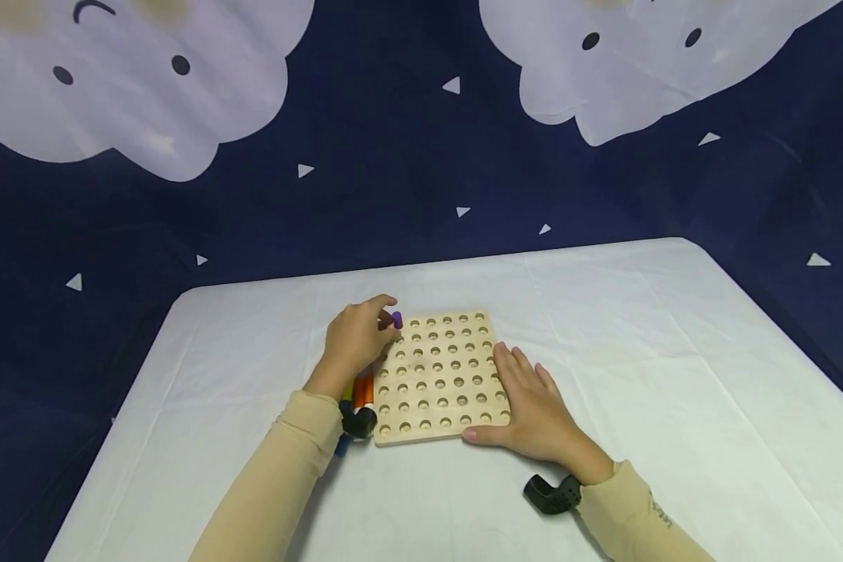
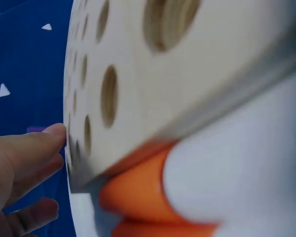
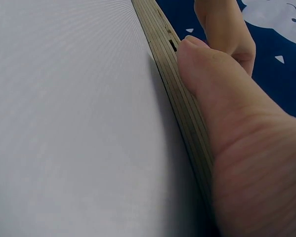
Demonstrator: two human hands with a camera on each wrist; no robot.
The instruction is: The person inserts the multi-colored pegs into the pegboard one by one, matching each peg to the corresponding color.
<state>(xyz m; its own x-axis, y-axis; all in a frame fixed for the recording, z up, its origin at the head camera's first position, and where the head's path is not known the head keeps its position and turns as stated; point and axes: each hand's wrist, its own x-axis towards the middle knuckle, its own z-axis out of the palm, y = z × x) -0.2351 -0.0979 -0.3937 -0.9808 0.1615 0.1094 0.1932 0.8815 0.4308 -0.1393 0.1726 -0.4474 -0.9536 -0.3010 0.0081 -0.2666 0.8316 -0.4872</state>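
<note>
A square wooden board (image 1: 428,375) with rows of round holes lies flat on the table. At its far left corner my left hand (image 1: 354,337) pinches a small purple peg (image 1: 396,320) between thumb and fingers. In the left wrist view only a sliver of the purple peg (image 2: 36,129) shows past a fingertip. My right hand (image 1: 537,406) rests against the board's near right corner, its fingers along the right side and the thumb at the front edge. The right wrist view shows that thumb (image 3: 212,74) against the layered board edge (image 3: 170,74).
Orange cylinders with pale ends (image 1: 363,390) lie along the board's left side, partly under my left wrist, with yellow and blue pieces beside them. A white cloth (image 1: 639,336) covers the table. Behind it hangs a dark blue curtain (image 1: 393,195) with clouds. A black strap device sits on each wrist.
</note>
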